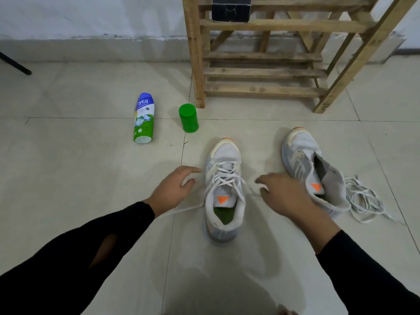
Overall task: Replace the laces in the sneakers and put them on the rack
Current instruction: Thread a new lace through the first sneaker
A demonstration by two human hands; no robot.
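A white sneaker [223, 189] stands upright on the floor, threaded with a white lace [225, 178]. My left hand [172, 189] hovers just left of it with loosely curved fingers and its index finger toward the shoe. One lace end [181, 210] lies on the floor under that wrist. My right hand [281, 192] is just right of the shoe and pinches the other lace end [253, 188]. The second sneaker [311, 169] leans on its side further right, without a lace. A loose white lace [361, 198] is piled beside it. The wooden rack [261, 87] stands behind.
A powder bottle [144, 118] lies on the tiled floor at the left, and a green cap-like container [188, 118] stands near the rack's left leg. A black box [230, 9] sits on an upper rack shelf. A dark stand leg [16, 64] is at far left.
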